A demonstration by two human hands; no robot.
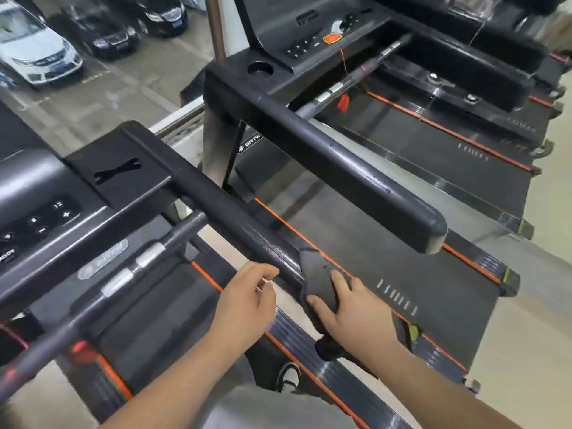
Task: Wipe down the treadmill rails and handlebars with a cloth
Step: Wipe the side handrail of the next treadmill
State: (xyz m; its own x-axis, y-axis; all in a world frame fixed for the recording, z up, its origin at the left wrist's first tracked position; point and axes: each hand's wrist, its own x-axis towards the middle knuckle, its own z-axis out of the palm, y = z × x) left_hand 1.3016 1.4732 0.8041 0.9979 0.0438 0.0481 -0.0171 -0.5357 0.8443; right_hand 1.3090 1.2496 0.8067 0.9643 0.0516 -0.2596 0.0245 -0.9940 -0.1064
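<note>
A dark grey cloth (318, 274) is wrapped over the near end of the black side handlebar (223, 209) of the treadmill in front of me. My right hand (356, 317) lies on the cloth and holds it against the bar, with the fingers spread over it and the thumb at its near side. The cloth's lower end hangs below the bar. My left hand (244, 305) hovers just left of the bar with loosely curled fingers and holds nothing. The bar looks wet and streaked just ahead of the cloth.
A second treadmill's thick handlebar (356, 168) runs parallel on the right, above its belt (387, 243). The near treadmill's console (40, 218) and front crossbar (130, 270) are at the left. A window with parked cars (37, 54) is at the far left. My shoe (289, 377) stands on the side rail.
</note>
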